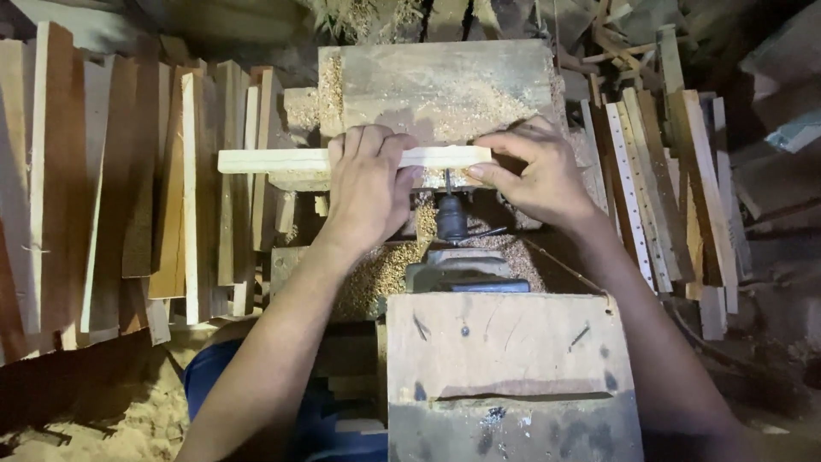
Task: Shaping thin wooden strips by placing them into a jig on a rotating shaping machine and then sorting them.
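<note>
Pale wood strip (282,160) lies crosswise on the sawdust-covered machine table (445,81), long axis left to right, left end hanging out past the table edge. Drill bit and dark chuck (451,216) point up at its near edge, between the two hands.

Left hand (369,184) is clamped over the middle of the strip, fingers curled across the top, palm pressing down. Right hand (539,175) pinches the right end between thumb and fingertips. So the strip runs under the left palm and ends inside the right pinch; bit contact point sits in the gap between them (close to both thumbs).

Risks, my read: bit grabs and kicks the strip sideways, since only hand pressure holds it, no clamp visible. Thumbs near the spinning chuck could get nicked if the strip slips. Loose sawdust under the strip lowers friction.

Around: stacks of cut wood slats (128,188) left, more slats (667,188) right, wooden motor housing (509,368) in front.
</note>
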